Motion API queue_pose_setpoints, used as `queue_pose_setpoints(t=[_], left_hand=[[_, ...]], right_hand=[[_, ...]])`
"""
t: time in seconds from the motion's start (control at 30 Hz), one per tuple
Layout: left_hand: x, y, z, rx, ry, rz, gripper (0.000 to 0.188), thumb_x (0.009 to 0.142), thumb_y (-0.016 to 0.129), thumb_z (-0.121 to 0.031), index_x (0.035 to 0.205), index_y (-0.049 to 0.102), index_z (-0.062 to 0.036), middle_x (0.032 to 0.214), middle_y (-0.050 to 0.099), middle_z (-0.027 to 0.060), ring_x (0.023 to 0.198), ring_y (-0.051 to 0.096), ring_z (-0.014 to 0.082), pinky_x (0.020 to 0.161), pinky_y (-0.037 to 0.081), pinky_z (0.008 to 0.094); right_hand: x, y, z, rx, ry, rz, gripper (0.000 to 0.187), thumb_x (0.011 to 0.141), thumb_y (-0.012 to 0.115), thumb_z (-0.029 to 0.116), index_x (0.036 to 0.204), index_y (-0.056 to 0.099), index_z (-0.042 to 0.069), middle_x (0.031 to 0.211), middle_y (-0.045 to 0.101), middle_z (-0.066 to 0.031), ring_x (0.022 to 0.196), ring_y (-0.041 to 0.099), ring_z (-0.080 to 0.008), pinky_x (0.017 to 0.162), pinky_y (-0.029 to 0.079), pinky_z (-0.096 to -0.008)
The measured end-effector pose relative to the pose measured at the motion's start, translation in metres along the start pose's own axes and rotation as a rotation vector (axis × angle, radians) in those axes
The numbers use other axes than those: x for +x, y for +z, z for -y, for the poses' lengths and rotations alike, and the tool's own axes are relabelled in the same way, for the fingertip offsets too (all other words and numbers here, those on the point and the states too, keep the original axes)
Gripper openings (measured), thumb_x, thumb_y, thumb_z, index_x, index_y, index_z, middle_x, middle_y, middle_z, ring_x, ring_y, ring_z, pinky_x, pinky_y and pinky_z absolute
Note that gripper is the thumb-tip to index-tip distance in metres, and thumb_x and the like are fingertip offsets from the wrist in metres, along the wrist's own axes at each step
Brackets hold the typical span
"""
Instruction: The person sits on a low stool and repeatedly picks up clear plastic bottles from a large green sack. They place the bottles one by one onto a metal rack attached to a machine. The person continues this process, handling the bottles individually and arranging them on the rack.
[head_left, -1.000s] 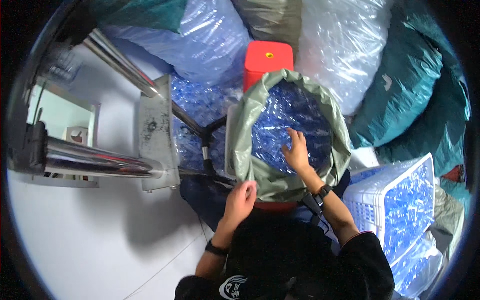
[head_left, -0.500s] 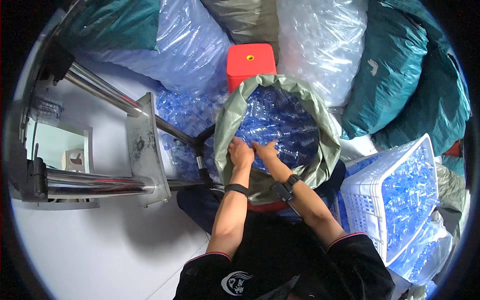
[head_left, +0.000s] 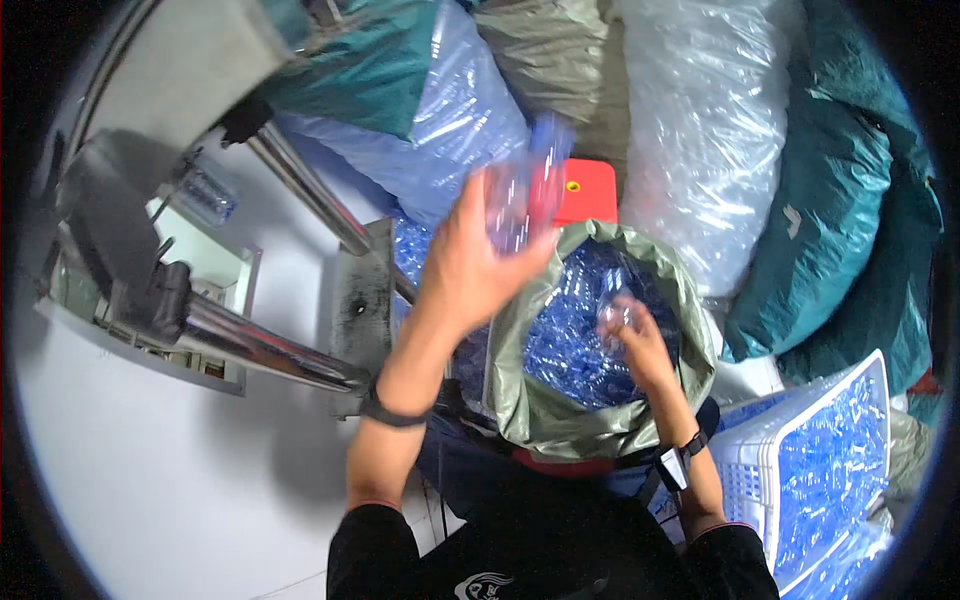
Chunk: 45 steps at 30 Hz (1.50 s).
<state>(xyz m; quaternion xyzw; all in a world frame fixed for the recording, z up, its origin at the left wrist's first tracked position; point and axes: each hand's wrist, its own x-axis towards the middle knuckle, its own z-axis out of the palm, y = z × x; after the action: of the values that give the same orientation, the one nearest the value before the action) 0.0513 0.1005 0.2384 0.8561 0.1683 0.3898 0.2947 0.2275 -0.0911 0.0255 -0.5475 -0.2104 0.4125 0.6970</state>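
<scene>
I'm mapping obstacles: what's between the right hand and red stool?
In the head view: the held bottle, other bluish bottles and the green sack's far rim.

Left fingers (head_left: pixel 472 208) raised, now gripping blurred, likely bottle (head_left: pixel 510 212); right fingers (head_left: pixel 641 325) another (head_left: pixel 612 312).

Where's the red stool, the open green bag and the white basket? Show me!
Red stool (head_left: pixel 594 194), head view: on its flat top.
Open green bag (head_left: pixel 509 362), head view: on its folded rim.
White basket (head_left: pixel 748 492), head view: on its lattice side wall.
</scene>
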Motion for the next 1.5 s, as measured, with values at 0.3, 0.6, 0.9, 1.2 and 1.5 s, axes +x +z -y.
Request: queue_pose_setpoints(t=[0.3, 0.6, 0.9, 1.2, 1.5], left_hand=[[0.114, -0.041, -0.018, -0.435, 0.000, -0.319, 0.068, 0.093, 0.077, -0.023, 0.144, 0.037, -0.0040, 0.129, 0.056, 0.0149, 0.099, 0.067, 0.0203, 0.060, 0.059, 0.0297], [-0.031, -0.012, 0.028, -0.807, -0.422, -0.191, 0.094, 0.101, 0.066, -0.041, 0.162, -0.001, -0.0154, 0.142, 0.049, 0.0137, 0.117, 0.062, 0.0242, 0.060, 0.059, 0.0320], [-0.198, 0.068, 0.097, -0.607, -0.841, 0.038, 0.065, 0.100, 0.059, -0.014, 0.155, 0.026, -0.0086, 0.135, 0.052, 0.0129, 0.111, 0.064, 0.0231, 0.059, 0.064, 0.0342], [-0.201, 0.108, 0.133, -0.276, -0.560, 0.185, 0.066, 0.095, 0.073, -0.026, 0.148, 0.040, -0.0033, 0.113, 0.066, 0.0114, 0.089, 0.070, 0.0248, 0.081, 0.056, 0.0390], [-0.210, 0.213, 0.142, 0.546, -0.115, 0.442, 0.044, 0.094, 0.062, -0.016, 0.137, 0.057, -0.0084, 0.137, 0.055, 0.0166, 0.129, 0.053, 0.0342, 0.105, 0.043, 0.0479]], right_hand=[[0.038, 0.106, 0.166, 0.037, -0.578, 0.078, 0.067, 0.092, 0.074, 0.008, 0.150, 0.042, 0.002, 0.128, 0.061, -0.0098, 0.114, 0.061, -0.0183, 0.094, 0.053, -0.0317], [0.099, 0.247, 0.235, -0.148, -1.266, -0.155, 0.079, 0.082, 0.082, 0.009, 0.148, 0.042, 0.000, 0.132, 0.055, -0.0183, 0.118, 0.057, -0.0289, 0.103, 0.048, -0.0380], [0.071, 0.351, 0.202, -0.233, -1.371, 0.105, 0.065, 0.086, 0.078, 0.010, 0.146, 0.052, 0.007, 0.130, 0.058, -0.0176, 0.120, 0.059, -0.0359, 0.108, 0.046, -0.0420], [0.051, 0.200, 0.133, -0.400, -1.096, 0.384, 0.040, 0.092, 0.058, -0.002, 0.131, 0.068, 0.004, 0.132, 0.069, -0.0169, 0.121, 0.066, -0.0309, 0.103, 0.051, -0.0376], [-0.006, -0.060, -0.082, -1.147, -0.316, -0.480, 0.060, 0.071, 0.065, -0.006, 0.129, 0.065, 0.008, 0.125, 0.061, -0.0136, 0.117, 0.057, -0.0374, 0.102, 0.047, -0.0454]])
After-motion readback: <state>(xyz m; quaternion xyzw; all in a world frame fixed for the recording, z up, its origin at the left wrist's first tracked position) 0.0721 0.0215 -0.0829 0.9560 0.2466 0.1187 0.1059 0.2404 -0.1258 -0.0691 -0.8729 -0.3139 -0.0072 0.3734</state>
